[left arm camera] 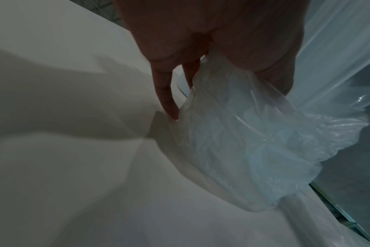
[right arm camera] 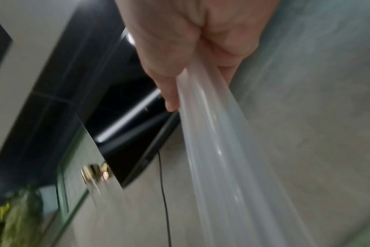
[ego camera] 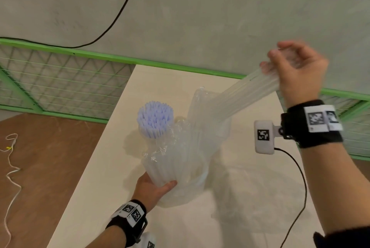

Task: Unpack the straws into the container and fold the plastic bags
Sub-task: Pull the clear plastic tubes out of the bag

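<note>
On the cream table a clear plastic bag of translucent straws stands tilted, and my left hand grips its lower end. My right hand, raised at the upper right, grips a bundle of clear straws drawn partway out of the bag's mouth; the same bundle runs down from the fist in the right wrist view. A container packed with upright pale purple-tipped straws stands just left of the bag.
More crumpled clear plastic lies on the table to the right of the bag. A green wire fence runs behind the table. A black cable hangs from my right wrist camera. Brown floor lies left of the table.
</note>
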`<state>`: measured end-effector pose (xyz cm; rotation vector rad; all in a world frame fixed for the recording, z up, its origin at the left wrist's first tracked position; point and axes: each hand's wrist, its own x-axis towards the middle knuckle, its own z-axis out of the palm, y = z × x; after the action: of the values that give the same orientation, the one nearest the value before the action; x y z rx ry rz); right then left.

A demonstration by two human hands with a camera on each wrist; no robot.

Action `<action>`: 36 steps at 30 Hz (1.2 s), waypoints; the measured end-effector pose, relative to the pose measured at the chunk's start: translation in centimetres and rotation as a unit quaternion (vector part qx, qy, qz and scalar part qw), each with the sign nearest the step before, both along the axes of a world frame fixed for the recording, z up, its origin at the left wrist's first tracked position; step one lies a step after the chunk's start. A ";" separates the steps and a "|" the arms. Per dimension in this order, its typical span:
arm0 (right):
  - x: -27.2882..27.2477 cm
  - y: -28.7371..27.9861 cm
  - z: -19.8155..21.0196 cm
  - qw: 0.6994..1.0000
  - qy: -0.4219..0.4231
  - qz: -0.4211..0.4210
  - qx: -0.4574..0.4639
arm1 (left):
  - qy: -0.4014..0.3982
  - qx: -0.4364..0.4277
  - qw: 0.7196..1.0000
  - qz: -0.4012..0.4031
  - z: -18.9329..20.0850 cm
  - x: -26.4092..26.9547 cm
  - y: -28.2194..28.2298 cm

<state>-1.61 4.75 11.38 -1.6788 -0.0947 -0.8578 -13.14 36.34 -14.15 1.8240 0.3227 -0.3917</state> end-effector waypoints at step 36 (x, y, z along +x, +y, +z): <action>6.9 5.1 -11.8 0.727 0.258 0.089 -0.630 | 0.016 -0.005 1.000 0.000 -0.6 0.0 0.3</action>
<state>5.33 9.89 -0.41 -3.0609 -0.5425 -0.0126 -13.14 36.64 -14.72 1.8089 0.3417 -0.4231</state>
